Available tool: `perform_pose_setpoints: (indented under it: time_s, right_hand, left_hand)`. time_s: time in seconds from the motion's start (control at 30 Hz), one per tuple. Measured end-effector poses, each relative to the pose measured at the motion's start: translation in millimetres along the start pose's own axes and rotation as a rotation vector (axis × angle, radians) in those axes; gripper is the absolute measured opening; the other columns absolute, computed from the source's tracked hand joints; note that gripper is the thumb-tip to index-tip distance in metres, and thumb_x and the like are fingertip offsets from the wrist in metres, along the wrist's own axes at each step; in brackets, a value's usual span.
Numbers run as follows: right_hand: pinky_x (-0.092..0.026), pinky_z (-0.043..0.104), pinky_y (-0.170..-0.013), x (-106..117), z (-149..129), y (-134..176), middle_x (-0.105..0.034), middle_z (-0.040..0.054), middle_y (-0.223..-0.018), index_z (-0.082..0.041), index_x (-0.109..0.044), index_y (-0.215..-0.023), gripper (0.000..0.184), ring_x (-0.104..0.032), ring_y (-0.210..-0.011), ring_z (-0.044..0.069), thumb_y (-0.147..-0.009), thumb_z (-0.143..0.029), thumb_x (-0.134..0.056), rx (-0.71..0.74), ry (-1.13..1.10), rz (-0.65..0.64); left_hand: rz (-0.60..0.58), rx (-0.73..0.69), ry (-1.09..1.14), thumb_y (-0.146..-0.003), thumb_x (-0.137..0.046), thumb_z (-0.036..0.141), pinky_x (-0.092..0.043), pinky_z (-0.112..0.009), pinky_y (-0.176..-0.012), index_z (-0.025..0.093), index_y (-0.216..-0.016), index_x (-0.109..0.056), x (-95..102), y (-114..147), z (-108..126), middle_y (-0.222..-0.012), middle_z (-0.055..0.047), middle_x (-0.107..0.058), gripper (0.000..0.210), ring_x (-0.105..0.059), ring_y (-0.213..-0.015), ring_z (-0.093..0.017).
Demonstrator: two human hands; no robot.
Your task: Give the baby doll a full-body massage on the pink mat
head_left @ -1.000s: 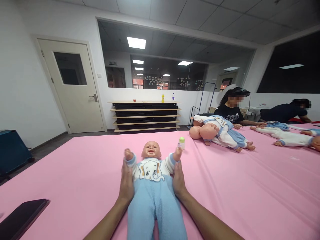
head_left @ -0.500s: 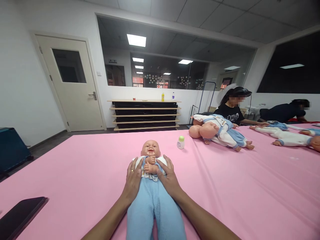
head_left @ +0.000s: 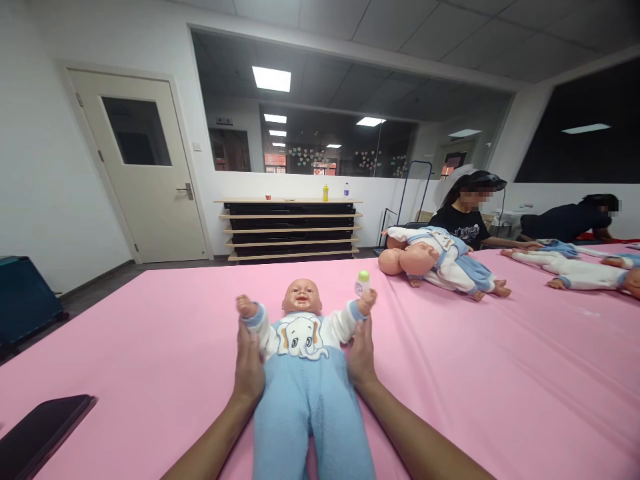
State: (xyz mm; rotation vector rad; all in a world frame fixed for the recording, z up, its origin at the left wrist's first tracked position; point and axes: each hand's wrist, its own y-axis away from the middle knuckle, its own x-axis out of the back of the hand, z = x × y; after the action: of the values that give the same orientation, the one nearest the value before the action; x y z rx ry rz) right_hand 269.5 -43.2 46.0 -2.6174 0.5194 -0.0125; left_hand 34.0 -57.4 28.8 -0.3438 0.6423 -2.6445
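A baby doll (head_left: 307, 393) lies on its back, head away from me, in a blue and white suit with an elephant on the chest. Its arms are spread out and raised at either side. My left hand (head_left: 249, 363) rests along the outer side of the doll's arm at the left, fingers stretched and thumb hidden. On the other side my right hand (head_left: 363, 353) is against the doll's other arm, fingers straight and pointing up. Neither hand is closed around an arm. Behind the doll's raised fist at the right stands a small white bottle with a green cap (head_left: 363, 283).
The doll lies on a pink-covered table (head_left: 165, 333). A dark phone (head_left: 45, 430) lies at the near left. Several other dolls (head_left: 440, 260) lie at the far right, where a person in black (head_left: 460, 220) sits. Another person (head_left: 565, 217) leans over farther right.
The doll's arms have gone from crossed on its chest to spread outward, uncovering the elephant. My hands have moved apart, from the doll's chest to its outer sides.
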Motion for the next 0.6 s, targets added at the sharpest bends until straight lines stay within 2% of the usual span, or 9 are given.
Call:
perform_pose_setpoints:
  time_s: [0.1, 0.2, 0.27, 0.37, 0.5, 0.6]
  right_hand:
    - [-0.022, 0.046, -0.119, -5.0, -5.6, 10.0, -0.037, 0.0037, -0.152, -0.029, -0.038, -0.145, 0.051, -0.030, -0.143, 0.020, -0.099, -0.049, -0.030, 0.072, 0.017, -0.253]
    - [-0.018, 0.049, -0.120, -6.6, -8.4, 15.7, -0.029, 0.0023, -0.156, -0.031, -0.054, -0.134, 0.046, -0.023, -0.146, 0.024, -0.096, -0.051, -0.038, 0.090, 0.114, -0.398]
    - [-0.019, 0.050, -0.120, -7.0, -9.5, 16.3, -0.026, 0.0018, -0.157, -0.032, -0.059, -0.130, 0.043, -0.021, -0.146, 0.026, -0.094, -0.051, -0.044, 0.100, 0.162, -0.439]
    - [-0.017, 0.052, -0.120, -8.7, -10.6, 14.8, -0.030, 0.0016, -0.155, -0.033, -0.061, -0.126, 0.040, -0.020, -0.146, 0.025, -0.092, -0.051, -0.049, 0.114, 0.205, -0.457]
    - [-0.015, 0.052, -0.120, -12.5, -8.9, 14.9, -0.032, 0.0000, -0.154, -0.035, -0.063, -0.124, 0.038, -0.017, -0.147, 0.025, -0.092, -0.050, -0.049, 0.123, 0.241, -0.471]
    - [-0.016, 0.051, -0.120, -13.7, -7.2, 17.9, -0.032, 0.0015, -0.154, -0.033, -0.061, -0.127, 0.040, -0.018, -0.147, 0.025, -0.092, -0.050, -0.048, 0.140, 0.238, -0.451]
  left_hand:
    - [-0.106, -0.046, -0.052, -0.098, -0.023, 0.047, -0.012, -0.041, -0.123, 0.028, -0.152, -0.022, -3.2, 4.4, -2.6, -0.160, 0.000, -0.022, 0.058, -0.013, -0.149, -0.019]
    - [-0.195, -0.087, -0.136, -0.099, -0.020, 0.044, -0.010, -0.044, -0.123, 0.030, -0.151, -0.025, -4.0, 6.6, -1.7, -0.160, 0.001, -0.022, 0.055, -0.011, -0.149, -0.019]
    - [-0.249, -0.101, -0.189, -0.099, -0.019, 0.043, -0.009, -0.046, -0.123, 0.031, -0.150, -0.028, -3.8, 6.5, 0.0, -0.160, 0.001, -0.021, 0.053, -0.010, -0.149, -0.019]
    - [-0.303, -0.128, -0.255, -0.100, -0.017, 0.041, -0.009, -0.047, -0.122, 0.031, -0.149, -0.031, -4.1, 5.3, 1.0, -0.159, 0.000, -0.022, 0.052, -0.011, -0.149, -0.018]
    - [-0.321, -0.171, -0.306, -0.100, -0.019, 0.039, -0.009, -0.047, -0.122, 0.029, -0.148, -0.033, -7.8, 5.0, -0.4, -0.158, -0.001, -0.027, 0.051, -0.012, -0.148, -0.018]
    - [-0.293, -0.170, -0.309, -0.099, -0.024, 0.040, -0.008, -0.048, -0.122, 0.027, -0.148, -0.033, -10.8, 6.1, 1.1, -0.157, -0.002, -0.028, 0.051, -0.013, -0.148, -0.019]
